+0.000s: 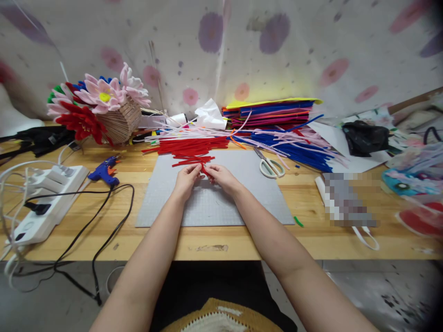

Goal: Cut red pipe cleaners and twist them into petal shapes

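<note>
Both hands meet over the far part of a grey cutting mat (214, 203) on a wooden table (138, 240). My left hand (187, 177) and my right hand (221, 176) pinch the two ends of a short red pipe cleaner piece (205, 171) between their fingertips. Just beyond the fingers lies a small bundle of cut red pieces (192, 160), and behind it a wider pile of red pipe cleaners (190, 146).
White-handled scissors (272, 167) lie right of the hands. A blue glue gun (104, 170) with a black cord and a white power strip (44, 203) sit left. Blue and pink pipe cleaners (294, 147), stacked felt sheets (270, 113) and a basket of pipe-cleaner flowers (104, 108) line the back.
</note>
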Available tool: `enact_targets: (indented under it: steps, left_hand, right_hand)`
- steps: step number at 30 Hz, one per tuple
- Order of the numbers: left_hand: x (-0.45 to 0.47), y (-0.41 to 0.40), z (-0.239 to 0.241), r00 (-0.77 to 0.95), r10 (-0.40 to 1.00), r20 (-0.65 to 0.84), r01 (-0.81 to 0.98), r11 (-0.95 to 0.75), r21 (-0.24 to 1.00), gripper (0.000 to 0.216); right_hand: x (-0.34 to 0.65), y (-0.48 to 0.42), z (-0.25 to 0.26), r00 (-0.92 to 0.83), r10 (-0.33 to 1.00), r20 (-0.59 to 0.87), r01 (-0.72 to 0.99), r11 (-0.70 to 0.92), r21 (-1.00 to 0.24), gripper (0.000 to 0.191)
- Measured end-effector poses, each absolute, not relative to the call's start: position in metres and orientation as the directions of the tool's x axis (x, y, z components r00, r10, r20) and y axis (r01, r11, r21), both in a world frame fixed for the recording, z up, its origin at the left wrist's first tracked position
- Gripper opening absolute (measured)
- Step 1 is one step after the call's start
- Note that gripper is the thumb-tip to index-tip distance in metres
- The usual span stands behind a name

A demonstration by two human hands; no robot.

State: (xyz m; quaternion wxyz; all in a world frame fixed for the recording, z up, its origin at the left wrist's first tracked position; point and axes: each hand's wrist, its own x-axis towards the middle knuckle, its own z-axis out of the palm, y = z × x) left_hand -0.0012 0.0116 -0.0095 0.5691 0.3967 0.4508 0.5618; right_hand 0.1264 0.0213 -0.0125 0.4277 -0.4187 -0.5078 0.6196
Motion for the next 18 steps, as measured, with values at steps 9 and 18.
enact_targets:
  steps: [9,18]
  left_hand:
    - [-0.0064,0.0098,-0.0085,-0.019,0.997,0.078,-0.154,-0.080,0.985,0.029]
    - [-0.0058,0.0153,-0.0137,-0.032,0.990,0.140,-0.161,-0.143,0.977,0.023]
  right_hand:
    - [0.1294,0.0164,-0.0076,-0.376,0.896,-0.238,-0.145,-0.310,-0.940,0.031]
    - [0.1226,0.0137,-0.0048,-0.332,0.904,-0.267,-0.186,-0.341,-0.922,0.023]
